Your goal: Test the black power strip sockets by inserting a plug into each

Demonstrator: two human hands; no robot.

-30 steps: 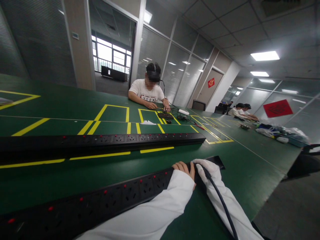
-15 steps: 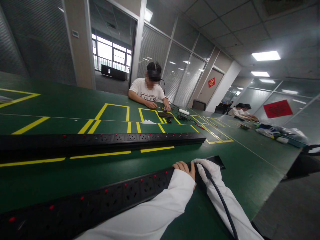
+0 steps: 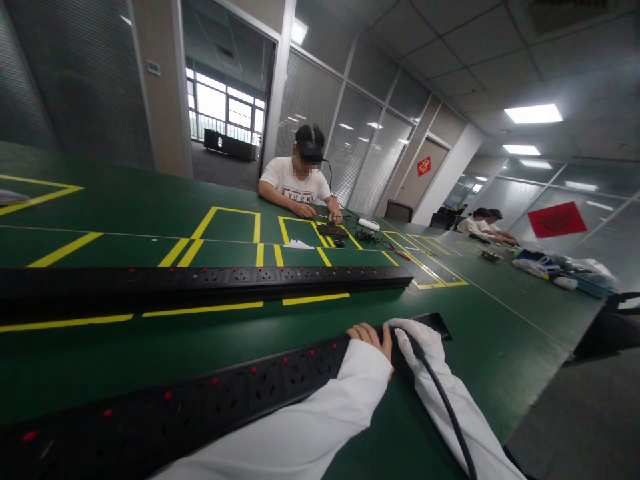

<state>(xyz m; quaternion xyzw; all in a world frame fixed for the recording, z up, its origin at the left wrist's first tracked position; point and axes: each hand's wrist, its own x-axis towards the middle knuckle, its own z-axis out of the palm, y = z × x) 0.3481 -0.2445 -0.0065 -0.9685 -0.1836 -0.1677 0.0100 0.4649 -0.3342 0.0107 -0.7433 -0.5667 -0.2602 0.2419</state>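
A long black power strip [image 3: 240, 390] with a row of sockets and red dots lies slantwise across the near side of the table. My left hand [image 3: 373, 337], bare, grips it near its right end, with fingers curled over the far edge. Close beside it, my right hand [image 3: 419, 339] in a white glove is closed around a black cable [image 3: 445, 393] at the strip. The cable runs from under the glove down toward me; its end is hidden by my fingers. Past my right hand, the strip's flat end plate [image 3: 440, 325] sticks out.
A second black power strip [image 3: 300, 275] lies farther back, parallel to the table's yellow tape lines. Across the green table [image 3: 500, 347] a co-worker [image 3: 295, 180] handles small parts beside cables and a white adapter [image 3: 369, 225]. Bags and a bin [image 3: 595, 285] stand at the right.
My hands keep the same hold on the strip and cable. Only the view has shifted very slightly.
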